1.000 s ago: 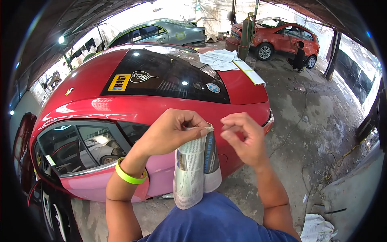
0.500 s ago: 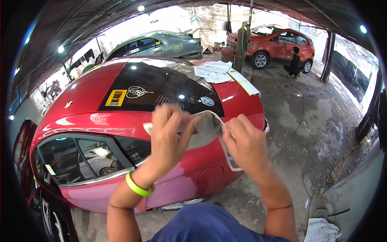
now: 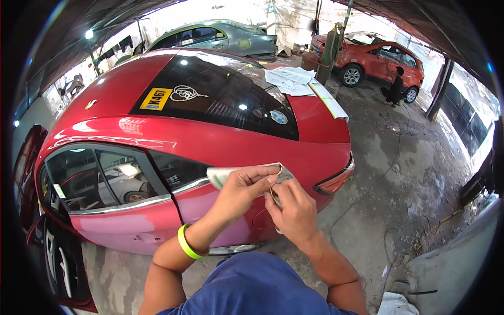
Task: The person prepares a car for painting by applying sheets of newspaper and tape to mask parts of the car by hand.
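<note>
Folded paper (image 3: 218,177), held up on the near side of the red car (image 3: 220,139), in front of its rear flank and seemingly clear of the bodywork. Clamped the upper edge between thumb and fingers of the left hand (image 3: 245,188), with one end jutting past the knuckles toward the red car's side windows. Pinched another part with the right hand (image 3: 295,210), just beside the left, fingertips nearly meeting, probably to steady the fold and stop the layers springing apart. Could not tell the number of layers. Saw loose papers (image 3: 289,79) laid on the red car's boot lid, presumably for its flatness, and a crouched person (image 3: 395,88) beside an orange car (image 3: 375,62), beyond the red car's tail
</note>
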{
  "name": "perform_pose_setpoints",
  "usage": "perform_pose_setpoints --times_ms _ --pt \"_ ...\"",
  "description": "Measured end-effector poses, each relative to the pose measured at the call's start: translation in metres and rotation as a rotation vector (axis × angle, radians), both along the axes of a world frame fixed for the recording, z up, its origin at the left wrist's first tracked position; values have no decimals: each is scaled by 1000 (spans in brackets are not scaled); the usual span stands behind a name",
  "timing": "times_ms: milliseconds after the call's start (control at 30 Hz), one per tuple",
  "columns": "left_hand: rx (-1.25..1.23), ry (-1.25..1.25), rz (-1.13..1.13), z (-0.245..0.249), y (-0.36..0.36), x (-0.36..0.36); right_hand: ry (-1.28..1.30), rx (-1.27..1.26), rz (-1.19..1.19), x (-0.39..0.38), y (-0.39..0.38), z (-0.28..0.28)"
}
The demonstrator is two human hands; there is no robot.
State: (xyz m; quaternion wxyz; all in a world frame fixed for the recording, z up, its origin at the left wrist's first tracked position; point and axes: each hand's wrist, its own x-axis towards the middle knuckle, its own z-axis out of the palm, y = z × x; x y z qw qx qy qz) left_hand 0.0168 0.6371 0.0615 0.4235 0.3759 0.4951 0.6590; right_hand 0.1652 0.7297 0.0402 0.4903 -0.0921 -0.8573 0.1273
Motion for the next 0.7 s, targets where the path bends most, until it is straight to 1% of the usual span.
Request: perform_pose_setpoints --times_ms 33,133,233,333,367,467,500,600,700 --pt "-17 -9 7 -1 -1 -3 -57 -49 38 3 2 -1" --pt "-27 11 -54 1 -2 -11 -59 -71 224 2 9 10" --pt "-56 27 -116 4 1 -28 -109 -129 316 3 21 5" --pt "-110 105 -161 15 5 -42 -3 -152 239 13 32 21" --pt "-97 124 -228 22 5 -43 -5 -242 204 17 34 30" --pt "-82 250 -284 41 10 -44 -56 -159 226 17 53 53" --pt "-115 264 -304 50 11 -43 -92 -79 257 16 61 57" --pt "-134 323 -335 67 18 -45 -132 44 301 14 72 72" --pt "-108 382 -370 78 22 -44 -177 26 299 17 72 84"
